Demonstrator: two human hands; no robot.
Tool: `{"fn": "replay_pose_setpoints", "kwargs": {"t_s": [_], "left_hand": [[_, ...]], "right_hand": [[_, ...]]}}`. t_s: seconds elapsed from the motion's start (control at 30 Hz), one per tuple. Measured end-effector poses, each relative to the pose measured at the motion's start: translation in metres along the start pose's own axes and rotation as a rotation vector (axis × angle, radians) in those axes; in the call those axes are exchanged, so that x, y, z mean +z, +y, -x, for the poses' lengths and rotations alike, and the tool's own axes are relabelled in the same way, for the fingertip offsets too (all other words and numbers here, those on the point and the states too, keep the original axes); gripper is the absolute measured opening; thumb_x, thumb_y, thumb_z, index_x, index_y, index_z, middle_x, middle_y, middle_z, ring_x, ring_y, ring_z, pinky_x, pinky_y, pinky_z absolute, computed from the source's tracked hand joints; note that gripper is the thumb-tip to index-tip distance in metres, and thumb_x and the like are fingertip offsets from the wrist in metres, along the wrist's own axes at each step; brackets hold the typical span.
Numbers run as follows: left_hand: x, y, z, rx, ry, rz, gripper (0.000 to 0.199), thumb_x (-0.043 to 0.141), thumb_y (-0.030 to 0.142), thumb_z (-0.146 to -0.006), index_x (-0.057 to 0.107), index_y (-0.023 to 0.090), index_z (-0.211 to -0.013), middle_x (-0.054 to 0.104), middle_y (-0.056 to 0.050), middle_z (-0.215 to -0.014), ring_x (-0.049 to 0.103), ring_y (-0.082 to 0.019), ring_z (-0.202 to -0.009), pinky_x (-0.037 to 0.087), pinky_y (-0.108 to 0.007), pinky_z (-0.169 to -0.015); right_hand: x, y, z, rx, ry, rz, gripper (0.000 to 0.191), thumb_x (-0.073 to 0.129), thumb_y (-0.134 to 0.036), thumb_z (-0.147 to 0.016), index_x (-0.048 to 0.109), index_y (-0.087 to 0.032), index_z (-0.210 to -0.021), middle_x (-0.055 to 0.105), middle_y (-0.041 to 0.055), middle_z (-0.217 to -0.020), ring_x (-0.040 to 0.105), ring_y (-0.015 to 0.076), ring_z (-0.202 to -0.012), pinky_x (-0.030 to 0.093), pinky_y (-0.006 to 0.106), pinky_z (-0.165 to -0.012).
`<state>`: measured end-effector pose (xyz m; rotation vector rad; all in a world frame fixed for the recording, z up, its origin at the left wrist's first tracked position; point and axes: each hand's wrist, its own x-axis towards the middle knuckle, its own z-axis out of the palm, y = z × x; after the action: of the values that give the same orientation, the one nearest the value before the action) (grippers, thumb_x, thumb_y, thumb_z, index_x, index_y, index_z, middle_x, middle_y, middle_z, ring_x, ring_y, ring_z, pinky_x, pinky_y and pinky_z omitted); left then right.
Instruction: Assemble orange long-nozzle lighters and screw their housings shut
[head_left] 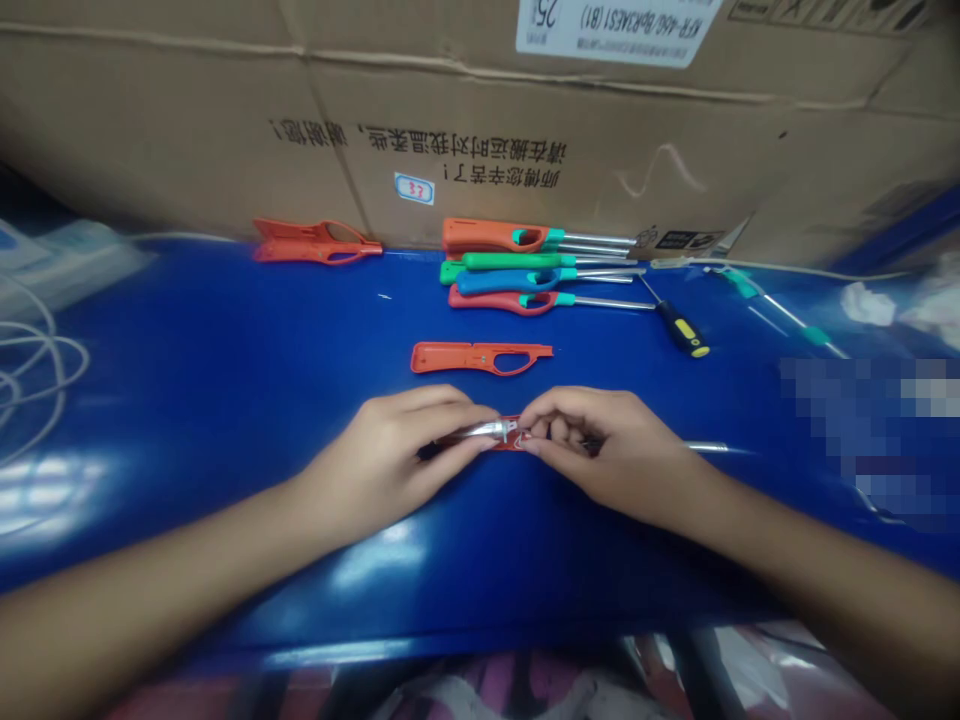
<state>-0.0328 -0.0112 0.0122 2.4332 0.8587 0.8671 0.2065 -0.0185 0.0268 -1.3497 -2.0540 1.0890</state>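
Note:
My left hand (405, 435) is closed around a silver cylinder (486, 430) with a pale fitting at its right end, perhaps a lighter's gas canister. Beneath it shows part of a red lighter casing (513, 442). Fingertips of my right hand (615, 440) are pinched together at the cylinder's fitting, over the casing; what they hold, if anything, is too small to make out. A thin metal tube (706, 447) sticks out to the right from behind that hand. Just beyond both hands lies an orange-red casing half (450, 357) with a trigger opening, its inside facing up.
Several assembled lighters (495, 282) lie at the back, with a black-and-yellow screwdriver (682, 330) beside them. More red casing parts (311, 243) rest back left. A cardboard box (225, 130) walls off the blue table's (187, 350) far side. White cable (45, 360) coils at left.

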Motion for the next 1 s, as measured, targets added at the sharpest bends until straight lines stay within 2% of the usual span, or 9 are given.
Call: {"fn": "replay_pose_setpoints", "kwargs": {"t_s": [0.1, 0.23, 0.53, 1.0], "left_hand": [[0.0005, -0.0003, 0.0001, 0.008, 0.004, -0.001, 0.021, 0.068, 0.020, -0.093, 0.072, 0.015, -0.113, 0.074, -0.004, -0.101, 0.071, -0.012, -0.091, 0.055, -0.019, -0.083], [0.0014, -0.0006, -0.0007, 0.015, 0.001, 0.010, 0.023, 0.067, 0.019, -0.093, 0.073, 0.013, -0.115, 0.074, -0.005, -0.100, 0.071, -0.012, -0.090, 0.055, -0.018, -0.082], [0.0020, -0.0008, 0.0008, 0.015, -0.010, 0.014, 0.025, 0.067, 0.020, -0.094, 0.073, 0.013, -0.117, 0.074, -0.005, -0.100, 0.071, -0.011, -0.088, 0.056, -0.018, -0.082], [0.0029, 0.0007, -0.0007, 0.035, 0.009, -0.003, 0.023, 0.069, 0.020, -0.092, 0.074, 0.013, -0.114, 0.074, -0.005, -0.098, 0.072, -0.012, -0.086, 0.056, -0.018, -0.080]], "right_hand": [[-0.0011, 0.0006, -0.0016, 0.075, -0.025, -0.091, 0.010, 0.066, -0.024, -0.087, 0.070, -0.020, -0.094, 0.059, -0.0035, -0.067, 0.050, 0.0078, -0.057, 0.042, 0.020, -0.051], [-0.0036, 0.0025, -0.0027, 0.093, -0.049, -0.111, 0.009, 0.067, -0.024, -0.087, 0.073, -0.019, -0.090, 0.063, -0.0023, -0.066, 0.054, 0.0086, -0.057, 0.044, 0.021, -0.052], [-0.0032, 0.0060, -0.0014, -0.151, -0.030, -0.019, 0.016, 0.061, -0.016, -0.093, 0.076, -0.020, -0.091, 0.072, -0.0007, -0.085, 0.063, 0.0074, -0.070, 0.047, 0.020, -0.063], [-0.0031, 0.0060, -0.0005, -0.157, -0.026, 0.009, 0.013, 0.063, -0.018, -0.093, 0.075, -0.019, -0.090, 0.070, -0.0014, -0.081, 0.059, 0.0064, -0.066, 0.044, 0.019, -0.058]]}}
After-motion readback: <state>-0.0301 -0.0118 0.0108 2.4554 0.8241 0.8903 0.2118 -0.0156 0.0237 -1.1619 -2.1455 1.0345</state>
